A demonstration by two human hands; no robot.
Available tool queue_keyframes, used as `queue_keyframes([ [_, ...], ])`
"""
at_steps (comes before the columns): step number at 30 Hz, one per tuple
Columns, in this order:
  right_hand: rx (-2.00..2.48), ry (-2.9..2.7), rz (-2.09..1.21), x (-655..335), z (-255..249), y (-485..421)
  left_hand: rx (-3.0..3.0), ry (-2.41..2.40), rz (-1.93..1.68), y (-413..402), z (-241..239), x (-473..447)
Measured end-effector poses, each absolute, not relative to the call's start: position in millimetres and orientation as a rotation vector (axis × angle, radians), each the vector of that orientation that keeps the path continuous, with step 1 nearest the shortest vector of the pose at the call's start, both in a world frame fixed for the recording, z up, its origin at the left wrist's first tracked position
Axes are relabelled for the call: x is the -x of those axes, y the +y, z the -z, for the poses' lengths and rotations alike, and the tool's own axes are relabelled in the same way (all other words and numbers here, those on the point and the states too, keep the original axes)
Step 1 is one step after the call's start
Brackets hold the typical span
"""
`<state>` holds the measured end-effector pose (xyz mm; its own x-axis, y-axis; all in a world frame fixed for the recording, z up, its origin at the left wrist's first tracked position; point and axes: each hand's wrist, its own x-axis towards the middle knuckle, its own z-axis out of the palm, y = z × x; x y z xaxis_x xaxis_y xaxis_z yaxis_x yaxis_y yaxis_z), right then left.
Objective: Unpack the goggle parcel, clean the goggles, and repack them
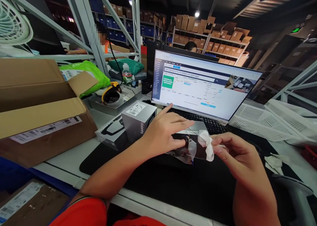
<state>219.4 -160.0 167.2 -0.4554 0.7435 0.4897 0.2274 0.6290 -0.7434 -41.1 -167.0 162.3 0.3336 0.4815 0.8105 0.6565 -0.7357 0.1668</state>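
My left hand point(162, 130) reaches across a small box point(195, 127) with a silvery reflective top and a dark glossy side. Its thumb and one finger hold the box, while the index finger sticks up apart. Pinched in my right hand point(237, 153) is a crumpled white tissue point(209, 146), close against the right end of the glossy side. A clear plastic bag point(190, 150) with something dark shows below my left fingers; its contents are hard to make out.
Two silver product boxes point(140, 118) stand left of my hands. A large cardboard box point(42, 120) is further left. Behind are a monitor point(198, 94) and keyboard point(188, 116); white baskets point(257, 118) sit at right. A grey handheld device point(294, 186) lies near the right edge.
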Motion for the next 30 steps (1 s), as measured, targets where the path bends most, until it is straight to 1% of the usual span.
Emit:
queue_keyframes([
  [7,0.868,-2.129,-0.676,-207,-167,-164,2.395,-1.021,1.137,-173,-161,40],
  [10,0.910,-2.088,-0.633,-203,-162,-163,2.316,-0.998,1.196,-171,-156,37],
  [13,0.934,-1.932,-0.628,-200,-158,-159,2.135,-1.049,1.314,-172,-155,34],
  [18,0.917,-1.474,-0.725,-198,-153,-143,1.845,-1.305,1.418,-180,-158,26],
  [21,0.822,-1.297,-0.849,-189,-148,-136,2.024,-1.448,1.388,-185,-156,18],
  [25,0.773,-1.307,-0.973,-169,-142,-142,2.213,-1.516,1.253,-187,-144,2],
  [30,0.776,-1.378,-1.005,-156,-141,-152,2.027,-1.554,1.175,-183,-131,-10],
])
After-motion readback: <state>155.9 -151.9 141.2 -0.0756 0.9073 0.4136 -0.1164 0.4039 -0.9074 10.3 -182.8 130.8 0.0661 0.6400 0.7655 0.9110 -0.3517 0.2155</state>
